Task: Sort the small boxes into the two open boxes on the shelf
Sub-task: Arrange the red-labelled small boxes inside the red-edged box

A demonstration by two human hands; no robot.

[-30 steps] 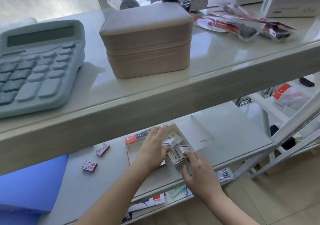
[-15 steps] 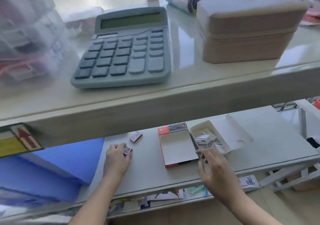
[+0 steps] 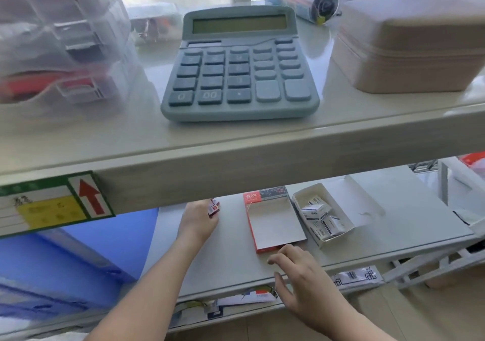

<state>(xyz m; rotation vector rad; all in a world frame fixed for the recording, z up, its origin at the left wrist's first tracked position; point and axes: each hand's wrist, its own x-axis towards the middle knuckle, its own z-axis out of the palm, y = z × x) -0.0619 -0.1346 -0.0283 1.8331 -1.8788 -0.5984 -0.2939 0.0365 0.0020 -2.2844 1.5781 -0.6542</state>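
Note:
Two open boxes lie side by side on the lower shelf (image 3: 236, 262). The red-edged open box (image 3: 275, 222) has a bare white floor. Right of it, the white open box (image 3: 338, 232) holds several small white boxes (image 3: 316, 211). My left hand (image 3: 199, 222) reaches back under the upper shelf, fingers closed on small red boxes (image 3: 214, 208); whether one or two is hard to tell. My right hand (image 3: 301, 275) hovers with fingers spread over the shelf's front edge, just in front of the red-edged box, holding nothing.
The upper shelf's thick front edge (image 3: 262, 165) hides the back of the lower shelf. On top stand a blue-grey calculator (image 3: 238, 65), a beige case (image 3: 412, 47) and clear drawers (image 3: 60, 44). A blue folder (image 3: 78, 251) lies left; papers sit on the shelf below.
My left hand moved back and right, taking the small red boxes into its fingers. My right hand drew away from the white box toward the front edge. The view shifted left.

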